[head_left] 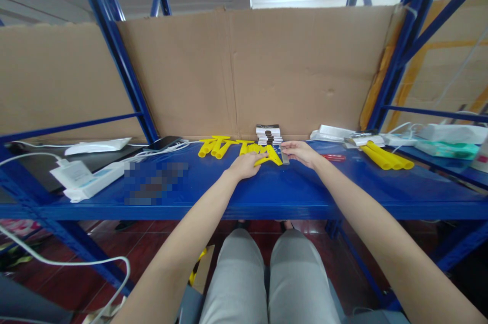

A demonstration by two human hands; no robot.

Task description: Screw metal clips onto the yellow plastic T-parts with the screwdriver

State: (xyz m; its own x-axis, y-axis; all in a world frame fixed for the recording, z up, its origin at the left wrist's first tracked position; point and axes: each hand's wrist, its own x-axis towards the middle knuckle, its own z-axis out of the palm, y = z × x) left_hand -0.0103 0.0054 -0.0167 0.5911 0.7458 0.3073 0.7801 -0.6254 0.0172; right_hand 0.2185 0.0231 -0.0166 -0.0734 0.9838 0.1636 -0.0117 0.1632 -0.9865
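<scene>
On the blue shelf my left hand [247, 165] is closed on a yellow scraper-like piece [272, 155] with a wide end. My right hand [299, 153] pinches a thin grey, flat piece [284, 156] beside the yellow piece's right edge. Several yellow T-shaped pieces [221, 147] lie to the left, behind my left hand. A stack of small white and black packets [268, 134] stands just behind both hands.
Red items [334, 158] lie right of my right hand, with yellow tubes [385, 156] farther right. A white power strip [97, 182], cables and a black phone [165, 143] are at left. Cardboard [259, 70] and blue posts rise behind.
</scene>
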